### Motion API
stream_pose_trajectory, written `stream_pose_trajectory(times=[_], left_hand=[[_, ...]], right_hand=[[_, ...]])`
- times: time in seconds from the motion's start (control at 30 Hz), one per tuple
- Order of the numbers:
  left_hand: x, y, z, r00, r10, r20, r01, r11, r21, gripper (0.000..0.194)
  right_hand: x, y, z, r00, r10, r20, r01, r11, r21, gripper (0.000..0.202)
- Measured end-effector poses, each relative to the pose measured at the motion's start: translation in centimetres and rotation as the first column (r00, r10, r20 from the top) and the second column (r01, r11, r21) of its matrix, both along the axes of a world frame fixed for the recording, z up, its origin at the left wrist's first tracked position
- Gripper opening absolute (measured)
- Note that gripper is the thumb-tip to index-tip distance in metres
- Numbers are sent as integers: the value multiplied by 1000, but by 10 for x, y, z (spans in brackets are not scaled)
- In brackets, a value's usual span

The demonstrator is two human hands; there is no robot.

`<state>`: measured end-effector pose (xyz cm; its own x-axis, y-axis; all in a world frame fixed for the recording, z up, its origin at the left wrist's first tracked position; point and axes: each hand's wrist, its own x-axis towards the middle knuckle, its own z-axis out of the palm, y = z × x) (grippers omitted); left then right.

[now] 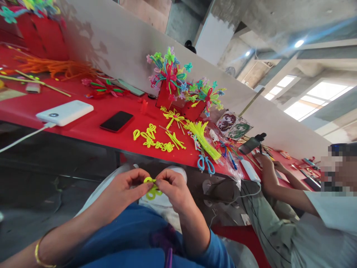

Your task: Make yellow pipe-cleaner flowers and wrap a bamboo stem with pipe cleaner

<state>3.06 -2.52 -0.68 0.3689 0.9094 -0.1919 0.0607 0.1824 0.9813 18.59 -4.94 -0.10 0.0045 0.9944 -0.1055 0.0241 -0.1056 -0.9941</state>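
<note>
Above my lap, just off the table's front edge, both hands pinch one yellow pipe-cleaner flower [153, 192] made of bent loops. My left hand [131, 186] grips it from the left between thumb and forefinger. My right hand [174, 186] closes on its right side, the fingertips almost meeting the left ones. Finger parts hide some of the loops. On the red table ahead lie several finished yellow pipe-cleaner flowers [158, 144] and loops, with short yellow stems [175, 140] beside them. A bundle of straight yellow pipe cleaners [205, 139] rests to their right.
Blue-handled scissors [205, 164] overhang the table edge. A black phone [116, 121] and white power bank [65, 112] lie left on the red table [92, 136]. Colourful pipe-cleaner bouquets [170, 76] stand behind, near orange pipe cleaners [55, 67]. A co-worker [304, 208] sits at right.
</note>
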Motion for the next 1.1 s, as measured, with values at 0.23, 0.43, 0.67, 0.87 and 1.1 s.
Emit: stream_pose_trajectory(times=[0.23,0.43,0.67,0.87,1.1], left_hand=[[2,0,-6,988,142,57,-143,990,1,21],[2,1,-3,990,100,99,-94,994,-57,19],[-1,3,-11,994,93,50,-90,995,-44,22],[0,4,-10,997,59,50,-56,996,-63,25],[0,3,-9,1000,6,25,-4,997,-78,21]], right_hand=[[-8,0,-2,997,-43,59,40,998,40,8],[-7,0,-9,993,-106,59,102,992,71,11],[-10,-1,-3,983,-54,176,30,990,135,11],[-9,1,-3,978,-75,195,61,995,79,6],[-8,2,-4,987,-71,142,70,997,12,6]])
